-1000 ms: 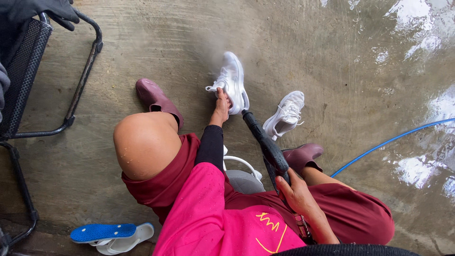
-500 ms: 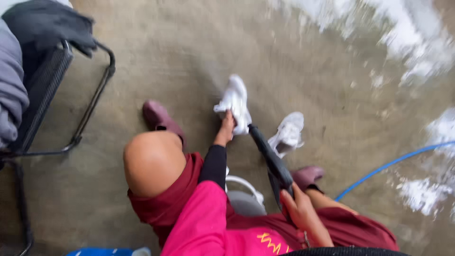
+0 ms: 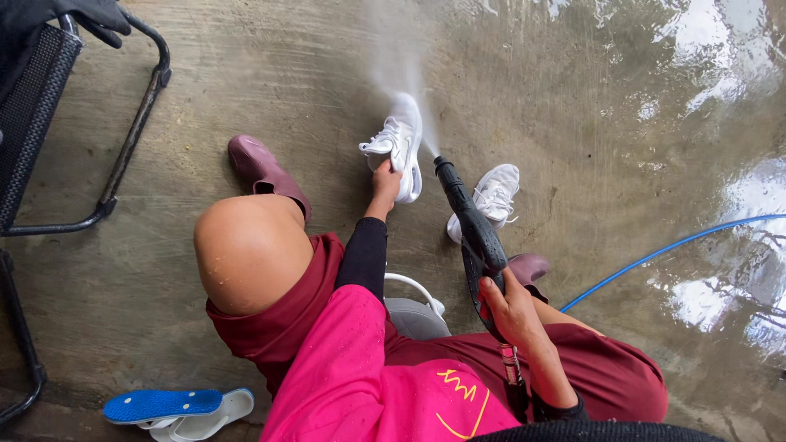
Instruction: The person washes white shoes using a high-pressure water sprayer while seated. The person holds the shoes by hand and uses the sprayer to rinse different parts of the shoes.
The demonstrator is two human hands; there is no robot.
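My left hand point(image 3: 385, 182) grips the heel of a white sneaker point(image 3: 399, 143) and holds it tilted on its side on the wet concrete. My right hand point(image 3: 509, 307) is closed around the handle of a black pressure-washer gun point(image 3: 471, 225). Its nozzle points at the sneaker, and a fan of water spray point(image 3: 401, 65) shoots past the shoe's sole. A second white sneaker point(image 3: 491, 196) lies on the ground just right of the gun. I sit with a bare knee point(image 3: 250, 250) raised, wearing maroon clogs point(image 3: 262, 168).
A black metal chair point(image 3: 49, 123) with dark cloth stands at the left. A blue-soled flip-flop point(image 3: 168, 405) lies at the bottom left. A blue hose point(image 3: 663, 250) runs across the wet floor at the right. A white stool rim point(image 3: 413, 290) shows under me.
Water spray now comes from the gun's nozzle past the sneaker. The view shifted a little; both hands keep their grips.
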